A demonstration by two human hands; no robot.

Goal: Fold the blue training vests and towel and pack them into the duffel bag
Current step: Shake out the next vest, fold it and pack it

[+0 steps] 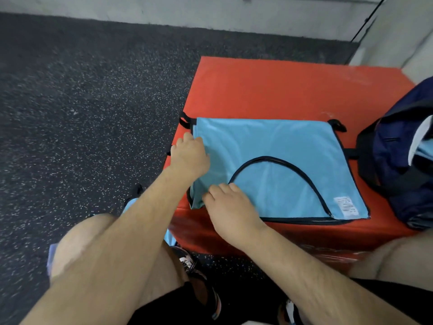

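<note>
A light blue training vest [276, 146] with black trim lies folded flat on a red padded box [269, 90]. My left hand [188, 153] grips the vest's far left edge with curled fingers. Nearer to me, my right hand [228, 206] holds the left edge at the near corner, fingers curled on the cloth. At the right edge stands a navy duffel bag [398, 165], open, with light blue and white cloth showing inside. More light blue cloth [131, 204] hangs below my left arm beside my knee.
The red box stands on dark speckled rubber flooring [82, 113], with a grey wall [210, 10] behind. My knees and shoes are at the bottom of the view. The far half of the box top is bare.
</note>
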